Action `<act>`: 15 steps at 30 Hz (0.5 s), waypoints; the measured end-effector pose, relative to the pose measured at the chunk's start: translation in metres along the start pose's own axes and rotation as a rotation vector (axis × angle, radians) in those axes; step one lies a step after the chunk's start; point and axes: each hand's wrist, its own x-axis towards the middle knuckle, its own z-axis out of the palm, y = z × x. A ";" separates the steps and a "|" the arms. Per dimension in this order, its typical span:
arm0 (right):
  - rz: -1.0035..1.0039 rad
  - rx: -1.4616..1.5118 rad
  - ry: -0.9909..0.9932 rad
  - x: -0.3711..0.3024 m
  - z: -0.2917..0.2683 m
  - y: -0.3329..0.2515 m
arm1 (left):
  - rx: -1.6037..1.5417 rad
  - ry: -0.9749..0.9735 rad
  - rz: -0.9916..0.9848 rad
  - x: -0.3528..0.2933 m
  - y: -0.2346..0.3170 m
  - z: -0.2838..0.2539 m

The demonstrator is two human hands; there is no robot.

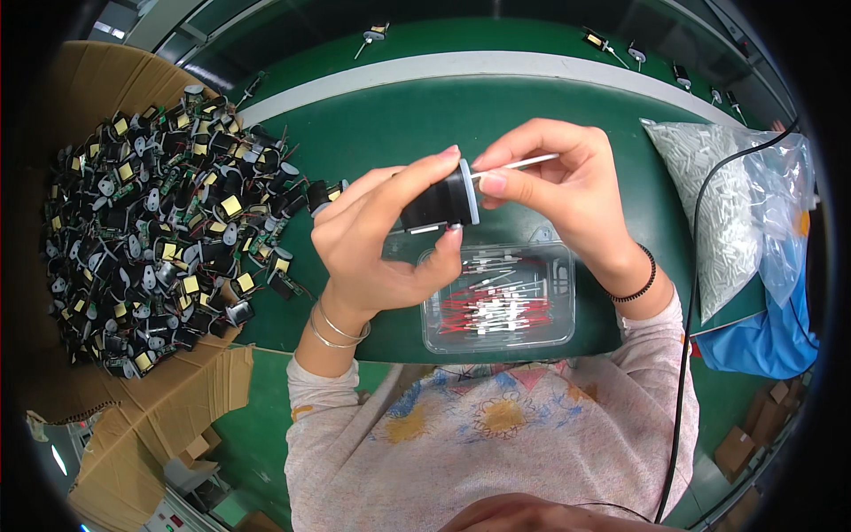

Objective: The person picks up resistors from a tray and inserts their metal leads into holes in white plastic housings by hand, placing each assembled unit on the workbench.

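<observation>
My left hand [368, 235] is closed around a black cylindrical part [434, 202], with thumb and fingers on its two sides. A light-grey disc-like cap [469, 191] forms the end turned to the right. At that cap, my right hand [576, 177] pinches a thin white rod [536, 161] between thumb and fingers. The rod's near end meets the cap; whether it enters it I cannot tell. Below both hands stands a clear plastic box [564, 324] with many red and white wire pieces [505, 309] in it.
A big cardboard carton [97, 84] at left is heaped with black and grey parts [168, 222]. On the right lies a clear bag [722, 222] of small white tubes, crossed by a black cable [695, 248]. Several parts sit along the far green strip [487, 35].
</observation>
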 end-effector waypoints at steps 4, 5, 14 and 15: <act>-0.027 0.024 -0.003 -0.010 -0.002 -0.002 | -0.077 -0.004 0.031 -0.001 0.005 0.002; -0.057 0.028 -0.012 -0.012 -0.003 -0.002 | -0.079 -0.006 0.033 -0.001 0.008 0.001; 0.021 -0.078 -0.018 0.027 -0.020 0.017 | 0.020 -0.068 -0.177 -0.003 -0.023 0.004; 0.039 -0.109 -0.002 0.045 -0.030 0.030 | -0.038 -0.066 -0.327 -0.003 -0.031 0.004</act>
